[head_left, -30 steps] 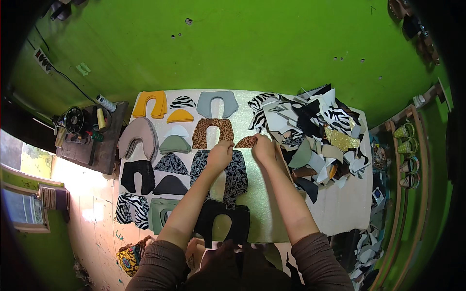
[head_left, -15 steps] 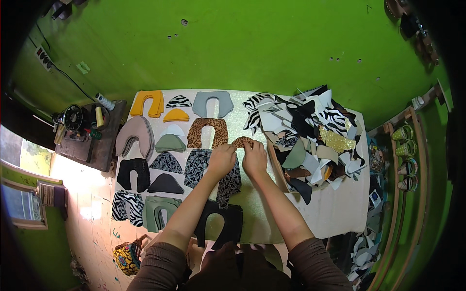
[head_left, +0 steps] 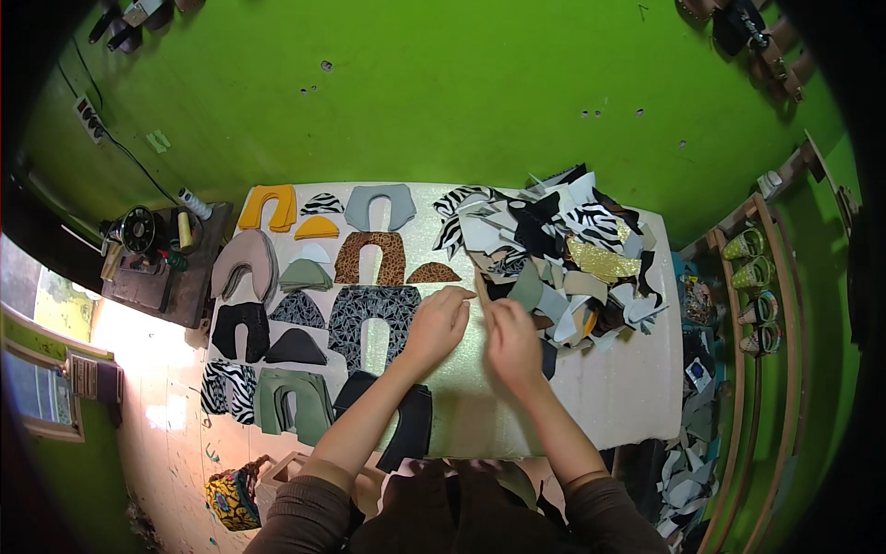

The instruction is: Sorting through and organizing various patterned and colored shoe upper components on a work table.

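Withdrawn from leopard-print half-moon (head_left: pixel 433 273), now laid left of scrap box (head_left: pixel 481 284), are left hand (head_left: pixel 439 325), half-open, seemingly empty, and right hand (head_left: pixel 513 343), curled beside box, hold unclear.

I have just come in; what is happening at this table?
A person works over a table with cut pieces laid in rows. The left hand is near the leopard-print half-moon piece, which lies free of both hands. The right hand is beside the scrap heap; whether it grips anything is unclear.
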A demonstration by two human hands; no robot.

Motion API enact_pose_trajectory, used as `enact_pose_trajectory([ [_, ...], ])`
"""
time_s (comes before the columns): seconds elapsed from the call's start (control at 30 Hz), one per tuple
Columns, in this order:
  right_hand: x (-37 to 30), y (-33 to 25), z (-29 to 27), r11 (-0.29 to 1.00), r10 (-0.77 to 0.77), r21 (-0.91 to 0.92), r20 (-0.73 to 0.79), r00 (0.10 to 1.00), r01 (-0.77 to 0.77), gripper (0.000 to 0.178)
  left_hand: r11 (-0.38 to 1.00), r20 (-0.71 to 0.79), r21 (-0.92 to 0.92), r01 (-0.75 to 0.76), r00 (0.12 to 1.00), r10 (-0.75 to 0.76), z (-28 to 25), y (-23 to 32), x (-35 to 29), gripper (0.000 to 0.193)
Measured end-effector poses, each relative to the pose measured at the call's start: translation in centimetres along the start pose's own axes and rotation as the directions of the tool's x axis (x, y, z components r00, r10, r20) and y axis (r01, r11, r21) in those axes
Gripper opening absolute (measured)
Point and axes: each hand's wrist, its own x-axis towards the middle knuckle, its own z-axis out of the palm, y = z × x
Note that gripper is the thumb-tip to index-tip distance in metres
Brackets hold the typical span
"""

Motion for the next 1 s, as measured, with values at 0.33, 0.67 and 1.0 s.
enact_pose_trajectory([
  [0.33,-0.1,8.6,-4.5,0.856,-0.177,-0.405,0.353,0.919,0.321,0.017,0.994,0.059,0.052,-0.097,0.994,0.094,4.2,2.9,-0.1,0.016],
  [0.67,0.6,9.0,-7.0,0.977,-0.161,-0.118,0.139,0.977,0.178,0.009,0.954,0.033,-0.194,0.227,0.974,-0.225,4.0,4.7,-0.2,0.023],
  [1.0,1.2,7.0,-9.1,0.858,-0.432,-0.364,-0.130,0.893,0.362,0.017,0.938,0.053,-0.216,0.270,0.963,-0.265,4.5,4.7,-0.2,0.033],
])
